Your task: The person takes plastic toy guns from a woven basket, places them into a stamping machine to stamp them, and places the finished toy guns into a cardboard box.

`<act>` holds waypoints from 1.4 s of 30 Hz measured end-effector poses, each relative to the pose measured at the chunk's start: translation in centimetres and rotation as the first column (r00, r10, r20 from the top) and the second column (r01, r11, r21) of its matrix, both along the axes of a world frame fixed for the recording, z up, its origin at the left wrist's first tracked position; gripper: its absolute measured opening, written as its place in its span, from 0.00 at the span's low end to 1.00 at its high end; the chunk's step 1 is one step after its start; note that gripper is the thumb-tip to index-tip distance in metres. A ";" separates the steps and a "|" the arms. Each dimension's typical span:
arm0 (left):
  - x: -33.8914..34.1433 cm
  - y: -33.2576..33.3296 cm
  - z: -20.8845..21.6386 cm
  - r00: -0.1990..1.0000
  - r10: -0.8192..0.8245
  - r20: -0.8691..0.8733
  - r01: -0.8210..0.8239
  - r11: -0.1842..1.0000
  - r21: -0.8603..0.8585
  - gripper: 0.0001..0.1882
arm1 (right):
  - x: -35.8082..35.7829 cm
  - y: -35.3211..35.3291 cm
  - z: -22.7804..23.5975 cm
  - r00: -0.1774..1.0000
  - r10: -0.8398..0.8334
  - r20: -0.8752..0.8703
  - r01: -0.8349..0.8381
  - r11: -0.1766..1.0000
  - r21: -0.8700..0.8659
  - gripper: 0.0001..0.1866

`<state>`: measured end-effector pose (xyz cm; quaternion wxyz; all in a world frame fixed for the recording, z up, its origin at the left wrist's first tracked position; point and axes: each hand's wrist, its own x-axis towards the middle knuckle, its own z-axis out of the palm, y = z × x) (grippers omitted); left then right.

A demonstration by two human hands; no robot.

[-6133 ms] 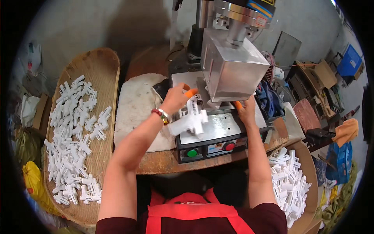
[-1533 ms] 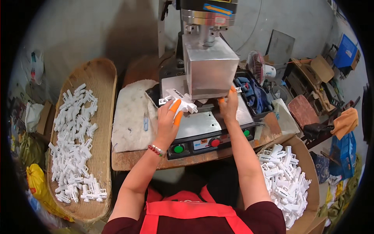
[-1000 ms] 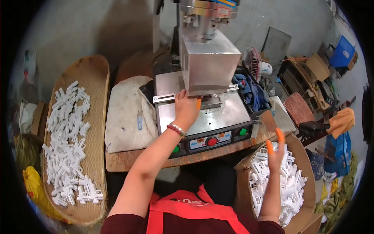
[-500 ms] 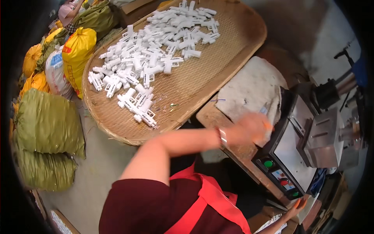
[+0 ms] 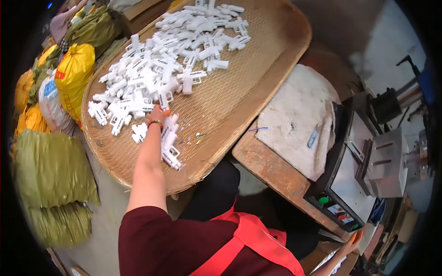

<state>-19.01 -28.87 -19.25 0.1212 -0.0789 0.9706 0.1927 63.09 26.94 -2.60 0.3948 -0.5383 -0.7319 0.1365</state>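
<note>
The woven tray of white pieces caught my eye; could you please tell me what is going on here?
A person's left hand reaches into the white gun-shaped pieces on the woven tray; whether it grips one is unclear. The right hand, well away from the tray, is near the front corner of the metal press.

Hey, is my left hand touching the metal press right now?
Apart. The head view shows your left hand at the woven tray, with much of the tray and the pale cloth between it and the metal press.
</note>
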 end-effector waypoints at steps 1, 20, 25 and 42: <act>-0.8 0.1 -1.2 0.995 0.077 -0.063 -0.066 0.985 0.162 0.39 | -0.3 1.5 -0.5 0.996 0.089 0.023 -0.090 0.995 0.046 0.22; 39.3 41.5 25.5 -0.205 -0.531 -0.823 0.978 -0.153 -0.145 0.23 | -17.7 10.6 5.5 0.957 0.270 0.105 -0.289 0.863 0.416 0.12; 42.1 42.6 23.2 0.018 -0.532 -0.847 0.999 -0.031 0.040 0.29 | -19.5 10.5 6.6 0.900 0.295 -0.322 -0.220 0.943 0.249 0.11; 46.0 52.7 25.7 -0.076 -0.657 -0.750 0.997 -0.039 -0.067 0.19 | 3.9 -4.2 8.6 0.993 0.069 -0.093 -0.078 0.993 -0.093 0.29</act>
